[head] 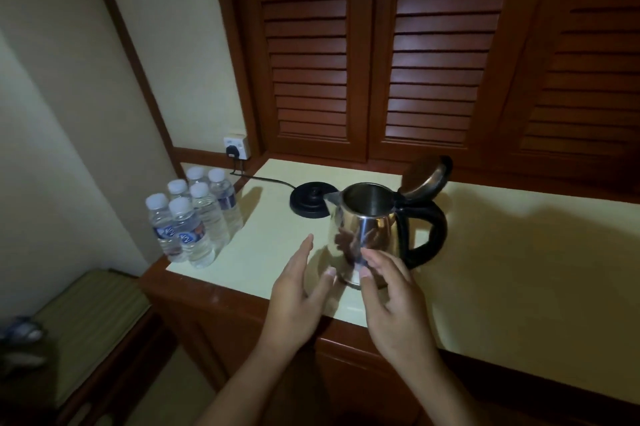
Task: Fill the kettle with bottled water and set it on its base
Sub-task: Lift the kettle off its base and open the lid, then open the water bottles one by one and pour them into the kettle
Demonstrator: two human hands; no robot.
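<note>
The kettle (pixel 367 231), lid (pixel 427 176) open, is standing on the pale counter (pixel 502 269) just beside its base (pixel 311 198). 6 bottles (pixel 194 217) are crowding the counter's left edge. The left hand (pixel 298 294) and right hand (pixel 394 301) are hovering loose-fingered before the kettle, gripping nothing. Louvred doors (pixel 433 44) are closing off the back.

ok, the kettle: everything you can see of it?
The kettle is shiny steel with a black handle on its right and a spout pointing left. Its hinged lid stands open, tilted back; the visible inner wall is bare metal. It stands upright on the pale countertop, off the base behind-left. Fingertips of the right hand are at its lower front; contact unclear.
</note>
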